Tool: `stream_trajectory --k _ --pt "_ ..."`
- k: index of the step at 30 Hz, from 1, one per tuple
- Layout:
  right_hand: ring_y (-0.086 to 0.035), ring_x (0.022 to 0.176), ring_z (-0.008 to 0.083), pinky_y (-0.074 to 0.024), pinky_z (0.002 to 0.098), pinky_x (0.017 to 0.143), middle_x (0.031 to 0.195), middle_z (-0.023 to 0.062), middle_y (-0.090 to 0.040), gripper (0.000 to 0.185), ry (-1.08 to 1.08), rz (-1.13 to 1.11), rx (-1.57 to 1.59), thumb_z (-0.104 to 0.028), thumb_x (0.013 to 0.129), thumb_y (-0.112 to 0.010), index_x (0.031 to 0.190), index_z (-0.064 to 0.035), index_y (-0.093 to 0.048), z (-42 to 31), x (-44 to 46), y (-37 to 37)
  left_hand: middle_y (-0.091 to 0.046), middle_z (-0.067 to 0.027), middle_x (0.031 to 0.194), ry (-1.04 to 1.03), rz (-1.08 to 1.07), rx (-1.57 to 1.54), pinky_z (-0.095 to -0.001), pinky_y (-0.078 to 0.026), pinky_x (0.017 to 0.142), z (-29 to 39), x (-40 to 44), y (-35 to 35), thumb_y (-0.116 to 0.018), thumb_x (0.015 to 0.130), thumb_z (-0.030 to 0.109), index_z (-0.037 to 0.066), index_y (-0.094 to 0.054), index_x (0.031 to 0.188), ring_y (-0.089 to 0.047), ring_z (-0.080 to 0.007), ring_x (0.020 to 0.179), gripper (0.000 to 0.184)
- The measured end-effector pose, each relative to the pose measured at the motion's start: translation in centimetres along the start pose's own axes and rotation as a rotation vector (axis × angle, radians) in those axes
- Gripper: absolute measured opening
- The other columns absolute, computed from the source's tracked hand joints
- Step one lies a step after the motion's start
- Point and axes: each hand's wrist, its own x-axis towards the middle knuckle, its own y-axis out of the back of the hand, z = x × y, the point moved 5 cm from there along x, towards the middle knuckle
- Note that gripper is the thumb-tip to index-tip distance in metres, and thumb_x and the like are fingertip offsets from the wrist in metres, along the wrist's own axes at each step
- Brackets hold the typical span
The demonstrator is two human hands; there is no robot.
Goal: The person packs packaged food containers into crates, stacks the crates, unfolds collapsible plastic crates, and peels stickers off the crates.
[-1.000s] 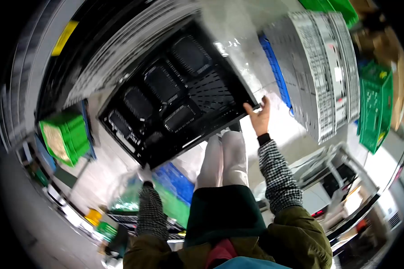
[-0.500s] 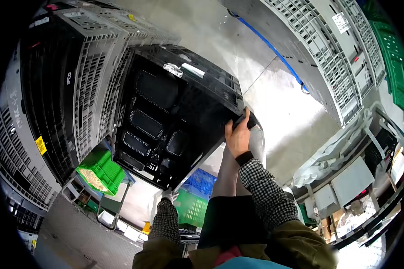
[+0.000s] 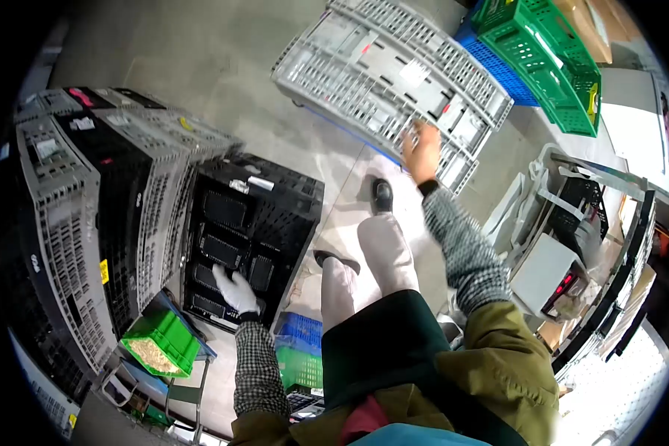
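Observation:
My left hand (image 3: 236, 291), in a white glove, is over the inside of a large black plastic crate (image 3: 293, 212). Its fingers are stretched out with nothing in them; whether they touch the crate I cannot tell. Several dark rectangular shapes with pale edges (image 3: 223, 210) show inside the crate, and silvery and white labels (image 3: 259, 182) sit on its rim. My bare right hand (image 3: 424, 152) is stretched forward in front of a grey slatted crate stack (image 3: 379, 67), fingers slightly bent and apart, holding nothing visible. Contact with the stack cannot be made out.
Tall grey and black crates (image 3: 115, 215) stand along the left. A green bin (image 3: 163, 342) with pale contents sits below them. Green (image 3: 543, 59) and blue crates (image 3: 490, 63) are at upper right. A cluttered rack with white straps (image 3: 516, 201) stands on the right.
Both hands have left the black crate's edges. My right hand has moved up and forward towards the grey stack; my left is over the crate's inside. The crate appears lower and farther away.

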Motion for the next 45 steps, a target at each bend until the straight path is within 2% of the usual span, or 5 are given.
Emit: stream_trajectory --k 10,24,28,36,45 --pt "-0.048 0.111 0.0245 -0.0367 0.042 0.096 0.114 0.0101 -0.053 0.023 0.426 -0.377 -0.641 -0.013 0.078 -0.054 0.101 -0.0074 -0.059 13.6 19.3 -3.5 -0.048 -0.0182 0.129 -0.938 -0.453 0.057 -0.0443 -0.03 0.105 46.7 5.8 -30.6 -0.052 0.085 0.015 0.005 -0.038 0.136 -0.042 -0.0348 0.122 0.053" --pt "-0.062 0.06 0.0317 -0.0476 0.0432 0.053 0.072 0.0117 -0.064 0.032 -0.452 -0.149 -0.043 -0.04 0.084 -0.062 0.085 -0.0082 -0.057 17.9 16.7 7.0 -0.065 -0.0171 0.075 -0.716 -1.429 0.832 -0.0422 -0.05 0.075 49.7 9.0 -28.8 -0.053 0.081 0.051 0.015 -0.072 0.079 -0.063 -0.0337 0.08 0.041" --pt "-0.064 0.086 0.0384 -0.049 0.0462 0.076 0.091 0.0219 -0.065 0.06 -0.866 -0.676 -0.256 -0.054 0.079 -0.058 0.103 0.0 -0.048 16.6 8.6 -0.5 -0.061 -0.0209 0.104 -0.761 -0.506 0.559 -0.0405 -0.049 0.081 51.8 17.0 -32.6 -0.067 0.079 0.036 0.002 -0.051 0.125 -0.062 -0.0315 0.092 0.059" --pt "-0.063 0.066 0.0384 -0.05 0.0477 0.062 0.071 0.0197 -0.063 0.039 -0.809 -0.418 -0.185 -0.038 0.075 -0.06 0.091 -0.0045 -0.048 15.7 8.0 7.4 -0.064 -0.0177 0.078 -0.775 -0.507 0.603 -0.0445 -0.05 0.068 51.4 20.9 -38.1 -0.065 0.078 0.04 0.005 -0.055 0.087 -0.064 -0.0334 0.074 0.038" --pt "-0.055 0.057 0.034 -0.0428 0.0432 0.054 0.065 0.0161 -0.053 0.029 -0.663 -0.149 -0.184 -0.024 0.079 -0.064 0.093 -0.0031 -0.049 21.1 8.6 20.8 -0.067 -0.0159 0.082 -0.427 -0.42 0.129 -0.0377 -0.049 0.071 49.4 29.2 -22.0 -0.056 0.089 0.035 -0.002 -0.05 0.117 -0.065 -0.0302 0.077 0.046"
